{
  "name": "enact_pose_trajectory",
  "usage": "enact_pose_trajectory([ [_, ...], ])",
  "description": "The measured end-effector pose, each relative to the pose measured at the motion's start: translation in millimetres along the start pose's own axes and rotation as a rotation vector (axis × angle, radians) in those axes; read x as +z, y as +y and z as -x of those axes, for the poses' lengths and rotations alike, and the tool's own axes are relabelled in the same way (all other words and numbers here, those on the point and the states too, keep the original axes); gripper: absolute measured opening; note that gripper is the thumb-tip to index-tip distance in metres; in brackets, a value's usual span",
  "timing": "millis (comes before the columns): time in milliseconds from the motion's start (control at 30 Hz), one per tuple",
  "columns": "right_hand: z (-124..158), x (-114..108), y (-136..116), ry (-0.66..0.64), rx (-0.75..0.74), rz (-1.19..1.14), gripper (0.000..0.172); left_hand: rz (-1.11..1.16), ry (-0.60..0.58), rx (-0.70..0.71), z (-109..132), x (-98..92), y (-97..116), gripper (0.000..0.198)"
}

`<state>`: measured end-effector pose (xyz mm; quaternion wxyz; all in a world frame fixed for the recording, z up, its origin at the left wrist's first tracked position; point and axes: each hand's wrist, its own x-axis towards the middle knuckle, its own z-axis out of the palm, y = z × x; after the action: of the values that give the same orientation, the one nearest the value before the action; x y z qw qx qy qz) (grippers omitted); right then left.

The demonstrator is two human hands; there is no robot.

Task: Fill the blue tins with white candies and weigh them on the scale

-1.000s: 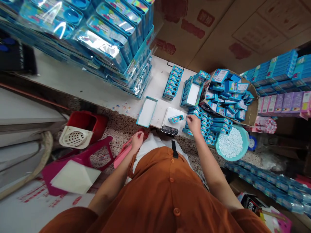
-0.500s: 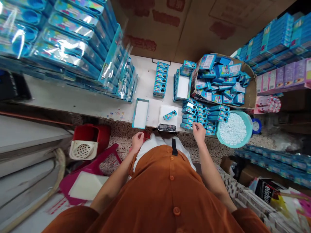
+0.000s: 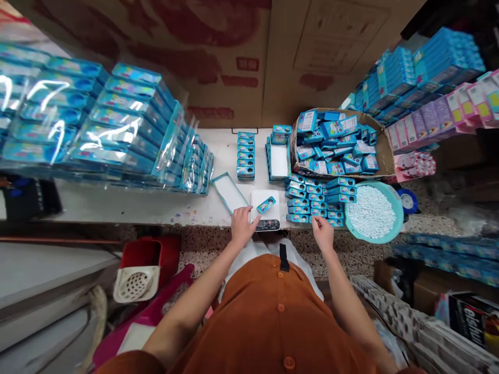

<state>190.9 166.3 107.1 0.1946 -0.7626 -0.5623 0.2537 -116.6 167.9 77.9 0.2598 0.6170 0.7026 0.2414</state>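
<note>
My left hand is open, thumb apart from the fingers, at the left front corner of a white digital scale. Its fingertips are at the near end of a shallow blue tray with a white bottom, which lies slanted. One small blue box with a dark round window rests tilted on the scale. My right hand is closed, fingertips pinched together, by the front of the stacked small blue boxes. Whether anything is between those fingertips is too small to make out.
A turquoise basin of white pellets stands right of the stacks. Behind them, a cardboard carton holds loose blue boxes. A row of boxes and a white-bottomed tray stand behind the scale. Plastic-wrapped blue packs fill the left.
My left hand has moved up and right from beside my lap to the tray and scale, and the tray has turned aslant. My right hand stays by the stacks. The view has shifted.
</note>
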Motion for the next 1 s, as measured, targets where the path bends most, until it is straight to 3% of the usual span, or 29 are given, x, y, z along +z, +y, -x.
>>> enact_pose_trajectory([
  [100, 5, 1, 0, 0.019, -0.001, -0.029, 0.033, -0.07, -0.017, 0.126, -27, 15.8, 21, 0.061],
  [167, 9, 3, 1, 0.031, -0.001, -0.053, 0.032, -0.165, -0.091, 0.163, -41, 27.4, 28, 0.064],
  [267, 17, 7, 5, 0.037, 0.0, -0.088, 0.033, -0.336, -0.276, 0.161, -53, 34.8, 29, 0.042],
  [367, 23, 13, 11, 0.048, 0.016, -0.092, 0.036, -0.399, -0.367, 0.197, -59, 23.3, 24, 0.026],
  [467, 15, 22, 6, 0.016, 0.014, -0.058, 0.037, -0.31, -0.326, 0.257, -72, -3.0, 23, 0.031],
  [600, -28, 38, -29, -0.131, -0.078, -0.059, 0.04, -0.176, -0.135, 0.358, -120, -39.8, 45, 0.039],
  [700, -77, 53, -70, -0.235, -0.175, -0.017, 0.046, -0.212, -0.071, 0.453, -175, -50.7, 75, 0.038],
  [833, -130, 73, -108, -0.365, -0.25, 0.142, 0.048, -0.343, -0.077, 0.545, -244, -34.5, 101, 0.038],
  [1000, -153, 93, -115, -0.413, -0.249, 0.205, 0.031, -0.45, -0.072, 0.568, -294, -2.2, 106, 0.038],
])
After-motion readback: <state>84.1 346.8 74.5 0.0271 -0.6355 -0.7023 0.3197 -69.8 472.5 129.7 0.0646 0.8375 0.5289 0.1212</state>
